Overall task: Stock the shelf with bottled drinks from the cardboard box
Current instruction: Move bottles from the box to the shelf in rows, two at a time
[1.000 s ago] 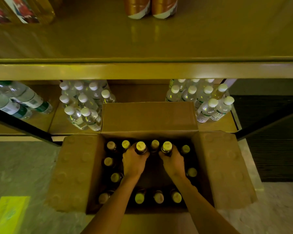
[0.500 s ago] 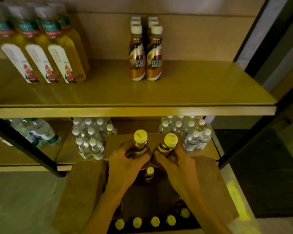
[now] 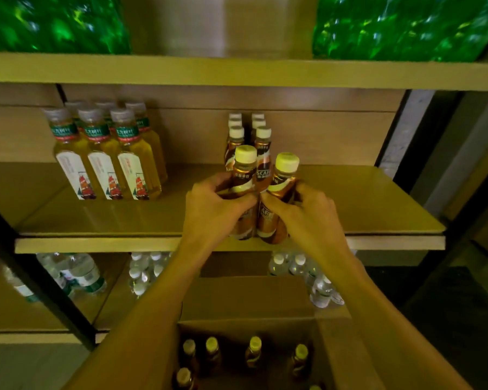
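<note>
My left hand [image 3: 212,212] grips one brown coffee bottle [image 3: 244,175] with a pale yellow cap. In my right hand [image 3: 307,218] is a second bottle of the same kind [image 3: 282,181]. Both bottles are held side by side at the front edge of the middle shelf [image 3: 364,204], just before two rows of matching coffee bottles [image 3: 261,144] standing there. The open cardboard box [image 3: 251,305] sits below on the floor, with several capped bottles [image 3: 254,351] left inside.
Yellow tea bottles [image 3: 107,156] stand at the left of the middle shelf. Green packs [image 3: 400,26] fill the top shelf. Water bottles [image 3: 144,273] crowd the lower shelf. A black frame post [image 3: 40,277] runs at the left, and another is at the right.
Both hands took a bottle each from the box and lifted them up to the middle shelf's front edge. My view rose from the box to the shelves.
</note>
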Available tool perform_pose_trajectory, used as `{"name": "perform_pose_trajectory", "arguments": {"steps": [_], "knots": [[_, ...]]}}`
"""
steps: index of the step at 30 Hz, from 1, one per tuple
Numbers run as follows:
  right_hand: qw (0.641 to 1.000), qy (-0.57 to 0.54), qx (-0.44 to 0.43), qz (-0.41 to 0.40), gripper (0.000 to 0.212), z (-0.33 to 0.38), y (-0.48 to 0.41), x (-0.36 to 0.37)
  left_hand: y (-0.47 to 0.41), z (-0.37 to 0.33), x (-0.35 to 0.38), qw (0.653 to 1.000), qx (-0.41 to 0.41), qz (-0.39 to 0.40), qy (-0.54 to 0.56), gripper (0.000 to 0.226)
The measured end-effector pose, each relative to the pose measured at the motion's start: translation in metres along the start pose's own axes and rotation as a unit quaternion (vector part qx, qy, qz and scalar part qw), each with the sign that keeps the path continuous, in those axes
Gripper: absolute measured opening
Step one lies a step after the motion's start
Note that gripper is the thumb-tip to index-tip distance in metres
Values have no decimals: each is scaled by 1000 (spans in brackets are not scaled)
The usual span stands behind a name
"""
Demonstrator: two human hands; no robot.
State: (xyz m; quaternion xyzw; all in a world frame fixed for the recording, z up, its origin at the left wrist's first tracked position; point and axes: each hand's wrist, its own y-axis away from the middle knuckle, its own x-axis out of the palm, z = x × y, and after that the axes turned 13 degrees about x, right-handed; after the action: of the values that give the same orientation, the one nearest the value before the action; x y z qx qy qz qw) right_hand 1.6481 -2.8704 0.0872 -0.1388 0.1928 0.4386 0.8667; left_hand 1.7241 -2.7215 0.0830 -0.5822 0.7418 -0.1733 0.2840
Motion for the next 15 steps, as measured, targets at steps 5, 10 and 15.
{"name": "perform_pose_trajectory", "arguments": {"steps": [5, 10, 15], "knots": [[1000, 12, 12, 15, 24, 3, -26, 8, -19, 20, 6, 1000, -14, 1, 6, 35], [999, 10, 30, 33, 31, -3, -45, 18, -23, 38, 12, 1000, -20, -2, 21, 37], [996, -28, 37, 71, 35, -9, -55, 22, -24, 48, 14, 1000, -6, -14, 26, 41]]}}
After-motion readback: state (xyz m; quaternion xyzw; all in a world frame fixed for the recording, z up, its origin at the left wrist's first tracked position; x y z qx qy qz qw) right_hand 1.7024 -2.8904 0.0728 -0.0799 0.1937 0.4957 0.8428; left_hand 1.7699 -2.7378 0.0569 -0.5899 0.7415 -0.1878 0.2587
